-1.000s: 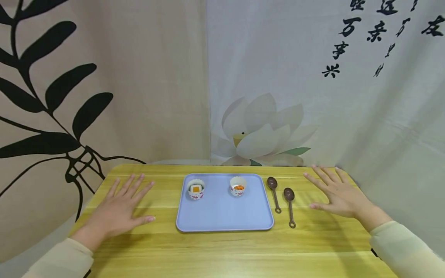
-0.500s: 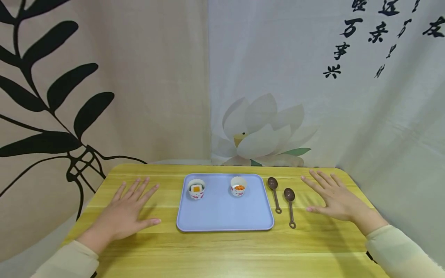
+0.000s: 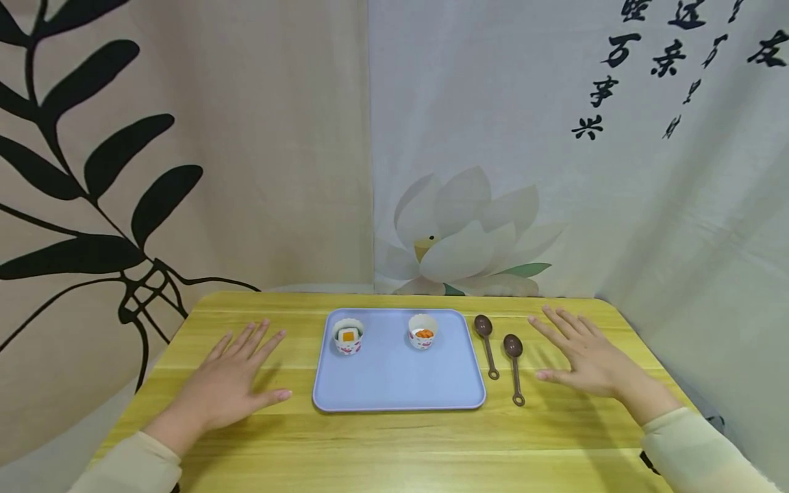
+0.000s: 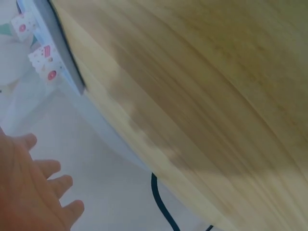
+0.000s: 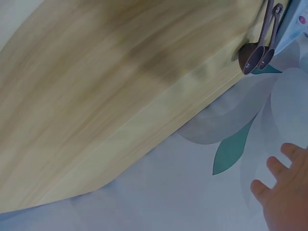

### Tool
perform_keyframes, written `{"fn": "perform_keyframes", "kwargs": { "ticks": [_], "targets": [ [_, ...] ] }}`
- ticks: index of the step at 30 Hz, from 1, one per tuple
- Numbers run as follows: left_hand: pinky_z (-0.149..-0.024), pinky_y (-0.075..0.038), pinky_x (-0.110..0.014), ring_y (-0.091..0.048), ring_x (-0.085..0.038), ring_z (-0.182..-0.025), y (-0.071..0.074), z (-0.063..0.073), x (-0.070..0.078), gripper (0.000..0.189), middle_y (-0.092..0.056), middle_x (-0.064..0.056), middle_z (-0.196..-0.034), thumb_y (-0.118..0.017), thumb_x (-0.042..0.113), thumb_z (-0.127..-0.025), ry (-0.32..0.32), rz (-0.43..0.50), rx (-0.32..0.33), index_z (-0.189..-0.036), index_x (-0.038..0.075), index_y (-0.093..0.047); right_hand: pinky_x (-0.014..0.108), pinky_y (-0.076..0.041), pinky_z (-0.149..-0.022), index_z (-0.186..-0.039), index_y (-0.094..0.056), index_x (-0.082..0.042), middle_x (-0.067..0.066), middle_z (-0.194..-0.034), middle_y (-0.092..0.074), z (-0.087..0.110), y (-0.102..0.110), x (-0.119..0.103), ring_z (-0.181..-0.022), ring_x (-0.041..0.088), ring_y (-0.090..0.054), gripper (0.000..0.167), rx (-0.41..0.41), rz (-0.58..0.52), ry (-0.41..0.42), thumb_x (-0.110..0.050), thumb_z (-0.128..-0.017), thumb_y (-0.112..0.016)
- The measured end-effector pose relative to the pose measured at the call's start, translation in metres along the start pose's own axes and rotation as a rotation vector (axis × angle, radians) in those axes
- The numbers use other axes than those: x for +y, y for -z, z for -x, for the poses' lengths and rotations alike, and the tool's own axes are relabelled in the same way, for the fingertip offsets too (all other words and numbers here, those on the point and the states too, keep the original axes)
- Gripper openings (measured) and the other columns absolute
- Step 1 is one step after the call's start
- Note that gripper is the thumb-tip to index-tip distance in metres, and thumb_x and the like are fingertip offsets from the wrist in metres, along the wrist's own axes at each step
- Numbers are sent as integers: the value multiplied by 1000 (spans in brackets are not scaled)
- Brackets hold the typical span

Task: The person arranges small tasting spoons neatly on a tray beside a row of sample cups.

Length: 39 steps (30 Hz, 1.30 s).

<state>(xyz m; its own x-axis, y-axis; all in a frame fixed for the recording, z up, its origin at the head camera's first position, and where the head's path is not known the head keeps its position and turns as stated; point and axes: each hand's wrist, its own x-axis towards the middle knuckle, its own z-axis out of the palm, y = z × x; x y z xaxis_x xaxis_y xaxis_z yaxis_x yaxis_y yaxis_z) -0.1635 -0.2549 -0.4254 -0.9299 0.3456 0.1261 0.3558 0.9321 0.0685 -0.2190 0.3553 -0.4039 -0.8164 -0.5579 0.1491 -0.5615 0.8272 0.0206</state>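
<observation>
My left hand (image 3: pixel 224 387), fingers spread and holding nothing, hovers over the table to the left of a pale blue tray (image 3: pixel 394 383). Over the right side, my right hand (image 3: pixel 588 359) is likewise spread and holds nothing. Nearest to it are two brown spoons, one (image 3: pixel 514 366) closer to the hand and another (image 3: pixel 487 346) beside the tray's right edge. On the tray stand two small patterned paper cups. The left cup (image 3: pixel 347 348) holds a white and orange piece; the right cup (image 3: pixel 422 341) holds small orange pieces. In the left wrist view, my left fingers (image 4: pixel 60 185) look separated.
A yellow wooden table (image 3: pixel 394 448) bears everything. Behind it hangs a pale curtain (image 3: pixel 283 150) printed with dark leaves, a lotus and black characters. The table's far edge runs just behind the tray.
Both hands have drifted slightly inward toward the tray and a little nearer to me. Their fingers stay spread. The tray, cups and spoons keep their places.
</observation>
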Motion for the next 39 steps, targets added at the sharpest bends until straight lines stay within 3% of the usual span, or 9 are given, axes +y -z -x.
{"fn": "perform_keyframes", "kwargs": {
  "ticks": [16,27,39],
  "targets": [
    [-115,-18,-67,-23,-47,-147,-4,0,13,96,-22,-23,-162,-58,70,-88,3,73,33,-159,12,-30,67,-25,-110,-161,-25,-18,19,-164,-19,-2,-4,-16,-143,48,-27,93,29,-47,12,-58,-88,-68],
    [-114,-17,-68,-24,-49,-145,-10,-5,22,98,-24,-24,-161,-58,70,-88,16,140,45,-159,10,-26,69,-26,-109,-160,-26,-16,20,-163,-22,-2,-8,-28,-143,48,-28,93,29,-91,-8,-58,-88,-68],
    [-114,-26,-63,-33,-43,-144,-13,-6,35,95,-34,-23,-157,-58,69,-89,4,98,88,-155,5,-35,67,-30,-108,-158,-29,-11,22,-160,-28,-7,-14,-41,-140,48,-33,91,35,-110,-3,-58,-90,-66]
  ]
}}
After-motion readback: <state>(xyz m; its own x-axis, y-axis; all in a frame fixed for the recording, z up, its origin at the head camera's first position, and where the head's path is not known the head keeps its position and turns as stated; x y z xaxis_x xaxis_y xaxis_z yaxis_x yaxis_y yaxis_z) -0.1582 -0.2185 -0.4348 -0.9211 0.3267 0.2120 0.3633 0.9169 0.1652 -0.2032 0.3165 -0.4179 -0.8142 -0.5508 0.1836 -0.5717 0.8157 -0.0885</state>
